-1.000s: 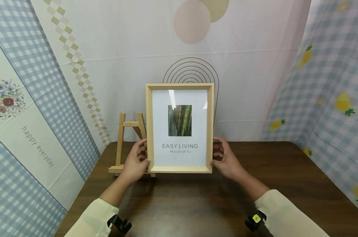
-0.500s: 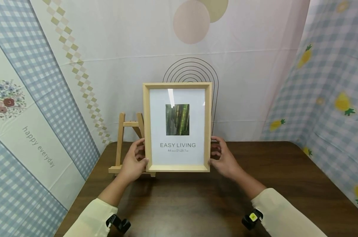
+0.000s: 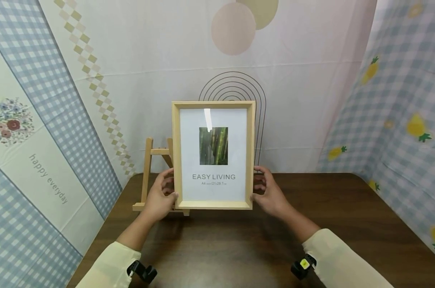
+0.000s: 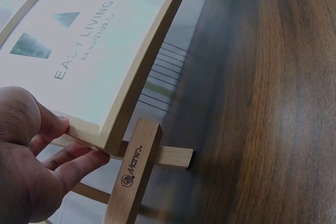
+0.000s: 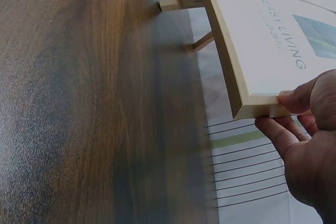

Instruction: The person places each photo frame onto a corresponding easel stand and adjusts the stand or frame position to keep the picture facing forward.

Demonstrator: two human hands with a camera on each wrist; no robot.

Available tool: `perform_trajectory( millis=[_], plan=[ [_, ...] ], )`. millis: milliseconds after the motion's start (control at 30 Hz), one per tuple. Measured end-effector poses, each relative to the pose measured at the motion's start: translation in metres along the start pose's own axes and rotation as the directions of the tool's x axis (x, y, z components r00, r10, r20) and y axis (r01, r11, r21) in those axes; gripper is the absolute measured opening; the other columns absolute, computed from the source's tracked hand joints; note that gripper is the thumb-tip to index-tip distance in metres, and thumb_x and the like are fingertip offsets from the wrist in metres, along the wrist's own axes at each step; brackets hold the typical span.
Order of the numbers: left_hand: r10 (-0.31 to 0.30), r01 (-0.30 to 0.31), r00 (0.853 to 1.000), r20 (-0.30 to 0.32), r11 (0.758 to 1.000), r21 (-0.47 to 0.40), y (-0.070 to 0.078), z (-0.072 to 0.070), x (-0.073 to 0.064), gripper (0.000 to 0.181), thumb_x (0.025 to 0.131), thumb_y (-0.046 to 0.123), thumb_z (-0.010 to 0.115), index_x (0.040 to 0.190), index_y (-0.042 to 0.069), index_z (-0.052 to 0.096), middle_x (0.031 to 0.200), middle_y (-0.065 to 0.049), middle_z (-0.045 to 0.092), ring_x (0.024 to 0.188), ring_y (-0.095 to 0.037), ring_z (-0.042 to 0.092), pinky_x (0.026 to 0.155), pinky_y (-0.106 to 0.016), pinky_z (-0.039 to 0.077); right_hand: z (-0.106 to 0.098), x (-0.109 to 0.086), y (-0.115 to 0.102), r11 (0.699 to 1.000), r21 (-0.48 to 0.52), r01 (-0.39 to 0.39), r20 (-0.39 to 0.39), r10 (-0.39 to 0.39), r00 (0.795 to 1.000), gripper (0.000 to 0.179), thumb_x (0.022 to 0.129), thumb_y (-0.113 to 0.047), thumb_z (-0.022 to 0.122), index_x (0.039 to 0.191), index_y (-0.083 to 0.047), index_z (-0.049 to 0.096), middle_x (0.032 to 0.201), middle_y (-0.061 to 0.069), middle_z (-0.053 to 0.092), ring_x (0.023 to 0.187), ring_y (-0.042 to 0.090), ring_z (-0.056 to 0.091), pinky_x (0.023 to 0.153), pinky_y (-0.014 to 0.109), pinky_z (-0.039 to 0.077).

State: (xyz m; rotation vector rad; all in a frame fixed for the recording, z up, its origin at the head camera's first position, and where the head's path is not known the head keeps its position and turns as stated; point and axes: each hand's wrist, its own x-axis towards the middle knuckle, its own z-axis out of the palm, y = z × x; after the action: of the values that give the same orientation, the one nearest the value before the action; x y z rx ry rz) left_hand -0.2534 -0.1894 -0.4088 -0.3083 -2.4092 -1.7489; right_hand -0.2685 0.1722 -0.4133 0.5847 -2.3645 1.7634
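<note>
A light wooden picture frame [image 3: 213,192] stands upright between both hands, its glass front showing a bamboo photo and the words "EASY LIVING". My left hand [image 3: 160,196] grips its left side near the lower corner, thumb on the front and fingers behind. On the opposite side my right hand [image 3: 269,194] pinches the edge the same way. In both wrist views the frame's lower edge hangs above the table. Behind its left side stands a small wooden easel [image 3: 147,172], partly hidden by the frame; its front bar [image 4: 134,169] bears a printed logo in the left wrist view.
The dark wooden table [image 3: 217,248] reaches back to a white patterned cloth [image 3: 293,100] hung behind it. Blue checked cloth [image 3: 401,152] hangs along the right side, more [image 3: 19,208] on the left.
The picture frame has shifted slightly left, in front of more of the easel, with both hands moving along with it. The easel stays in place.
</note>
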Motion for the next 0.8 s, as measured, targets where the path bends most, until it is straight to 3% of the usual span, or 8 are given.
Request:
perform_trajectory(
  millis=[433, 800],
  plan=[
    [-0.007, 0.007, 1.0, -0.026, 1.0, -0.002, 0.003, -0.002, 0.0, 0.08, 0.09, -0.018, 0.055, 0.157, 0.018, 0.033, 0.143, -0.023, 0.049, 0.097, -0.041, 0.059, 0.062, -0.034, 0.056, 0.003, 0.005, 0.001, 1.0, 0.008, 0.01, 0.019, -0.01, 1.0, 0.089, 0.079, 0.025, 0.065, 0.152, -0.012, 0.03, 0.132, 0.03, 0.053, 0.105, 0.042, 0.061, 0.082, 0.041, 0.057],
    [0.019, -0.018, 0.999, -0.046, 1.0, 0.026, -0.003, -0.004, 0.003, 0.079, 0.09, -0.019, 0.055, 0.158, 0.015, 0.031, 0.141, -0.026, 0.05, 0.093, -0.036, 0.06, 0.062, -0.035, 0.057, 0.004, 0.013, 0.005, 1.0, 0.017, -0.003, 0.031, 0.002, 1.0, 0.09, 0.079, 0.026, 0.065, 0.152, -0.013, 0.03, 0.132, 0.029, 0.053, 0.105, 0.041, 0.061, 0.08, 0.039, 0.057]
  ],
)
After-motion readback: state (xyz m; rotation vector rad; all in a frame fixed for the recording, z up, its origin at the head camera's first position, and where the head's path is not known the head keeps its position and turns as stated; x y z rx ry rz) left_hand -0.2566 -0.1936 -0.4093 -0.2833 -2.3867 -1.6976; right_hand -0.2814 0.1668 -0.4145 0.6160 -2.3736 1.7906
